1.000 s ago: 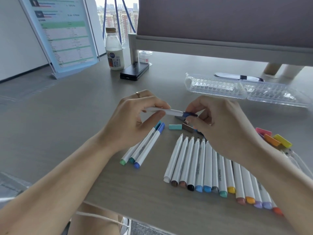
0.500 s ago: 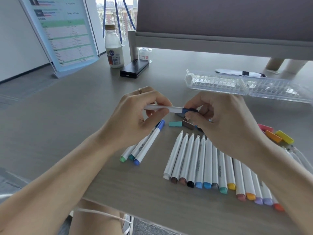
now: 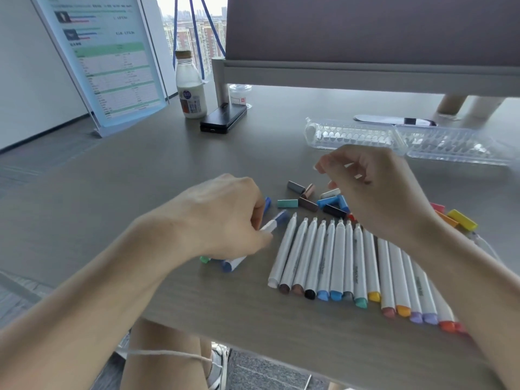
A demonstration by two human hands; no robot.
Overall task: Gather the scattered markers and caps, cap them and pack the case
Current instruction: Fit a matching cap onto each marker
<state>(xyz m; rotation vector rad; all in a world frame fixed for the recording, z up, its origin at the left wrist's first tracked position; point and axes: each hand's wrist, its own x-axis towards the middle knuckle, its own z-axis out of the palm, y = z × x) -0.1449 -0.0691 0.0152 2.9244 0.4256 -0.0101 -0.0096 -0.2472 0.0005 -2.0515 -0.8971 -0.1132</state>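
Observation:
My left hand (image 3: 225, 215) is low over the table and grips a white marker with a dark blue cap (image 3: 277, 219). Beneath that hand lie capped markers (image 3: 228, 266); only their green and blue ends show. My right hand (image 3: 374, 192) hovers above a pile of loose caps (image 3: 309, 204), fingers loosely curled and holding nothing. A row of several uncapped white markers (image 3: 337, 254) lies side by side, tips pointing away from me. More caps, yellow (image 3: 463, 219) among them, sit at the right. The clear plastic case (image 3: 354, 135) lies open behind the caps.
A milk bottle (image 3: 190, 91), a black power bank (image 3: 223, 119) and a small jar (image 3: 239, 94) stand at the back left. A tilted sign stand (image 3: 112, 66) is at the far left. A raised shelf (image 3: 365, 71) spans the back. The table's front edge (image 3: 281, 342) runs just below the markers.
My hands have parted. The left hand carried the capped blue marker down to the capped group at the left. The right hand let go and lifted up to the right.

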